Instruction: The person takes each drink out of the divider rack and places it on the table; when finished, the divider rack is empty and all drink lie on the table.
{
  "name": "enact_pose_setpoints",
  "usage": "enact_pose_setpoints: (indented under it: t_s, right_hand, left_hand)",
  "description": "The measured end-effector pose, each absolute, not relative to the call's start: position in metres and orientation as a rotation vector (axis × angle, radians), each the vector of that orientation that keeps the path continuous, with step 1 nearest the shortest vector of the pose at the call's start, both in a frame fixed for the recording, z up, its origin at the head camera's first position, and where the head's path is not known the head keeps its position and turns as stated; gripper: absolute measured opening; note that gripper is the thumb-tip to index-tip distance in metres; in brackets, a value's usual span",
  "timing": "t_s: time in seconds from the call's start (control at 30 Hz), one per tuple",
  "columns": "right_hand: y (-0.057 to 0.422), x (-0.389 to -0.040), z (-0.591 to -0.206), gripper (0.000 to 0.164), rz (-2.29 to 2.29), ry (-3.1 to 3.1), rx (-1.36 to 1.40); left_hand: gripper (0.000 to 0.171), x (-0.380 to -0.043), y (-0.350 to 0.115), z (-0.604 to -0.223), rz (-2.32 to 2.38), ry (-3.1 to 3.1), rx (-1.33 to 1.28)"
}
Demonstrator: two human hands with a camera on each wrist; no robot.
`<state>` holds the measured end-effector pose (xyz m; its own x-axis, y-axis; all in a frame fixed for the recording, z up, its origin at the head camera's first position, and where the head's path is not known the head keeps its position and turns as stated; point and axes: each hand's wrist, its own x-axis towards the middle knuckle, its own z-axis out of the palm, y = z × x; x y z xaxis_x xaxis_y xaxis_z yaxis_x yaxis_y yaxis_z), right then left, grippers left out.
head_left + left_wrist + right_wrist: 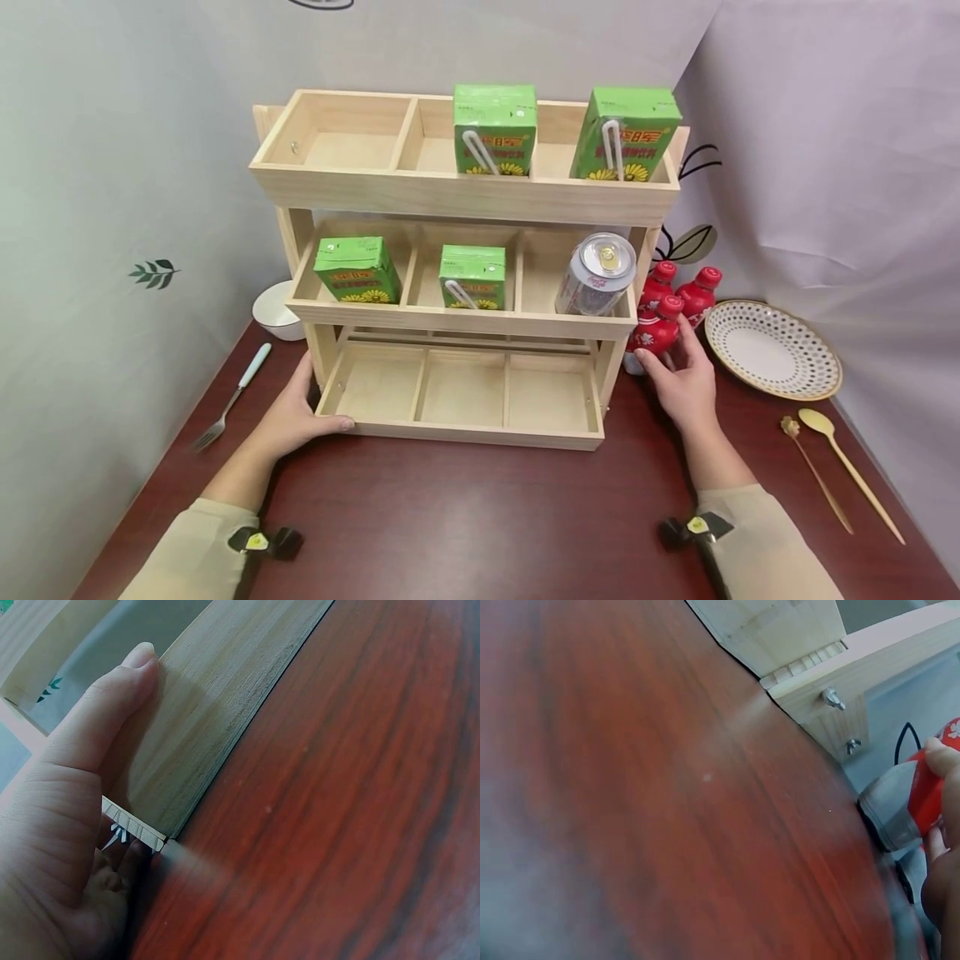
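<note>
A three-tier wooden shelf (465,193) stands on the table in the head view. My left hand (296,418) grips its bottom left corner, the thumb along the front board (217,697) and the other fingers round the side. Right of the shelf, my right hand (686,385) holds a red-labelled bottle (654,335) with a red cap, thumb on one side and fingers on the other. In the right wrist view that bottle (896,806) shows a clear lower part close over the table. Two similar bottles (696,293) stand just behind it.
Green drink cartons (495,129) sit on the top and middle tiers, with a silver can (596,275) at middle right. Left lie a white bowl (279,312) and a fork (238,392). A dotted plate (772,350) and two gold spoons (851,462) lie at right.
</note>
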<state>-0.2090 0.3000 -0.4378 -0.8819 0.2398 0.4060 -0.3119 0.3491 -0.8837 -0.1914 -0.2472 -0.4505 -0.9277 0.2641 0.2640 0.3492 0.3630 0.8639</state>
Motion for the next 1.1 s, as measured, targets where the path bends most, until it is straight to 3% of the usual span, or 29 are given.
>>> enact_pose_setpoints:
  t_s: [0.6, 1.1]
  right_hand:
    - [0.3, -0.211, -0.439, 0.087, 1.556, -2.19, 0.086]
    - [0.297, -0.206, -0.44, 0.091, 1.534, -2.19, 0.07]
  left_hand:
    - [0.133, -0.207, -0.262, -0.48, -1.626, -2.488, -0.596]
    - [0.128, -0.192, -0.248, -0.45, -1.669, -2.505, -0.584]
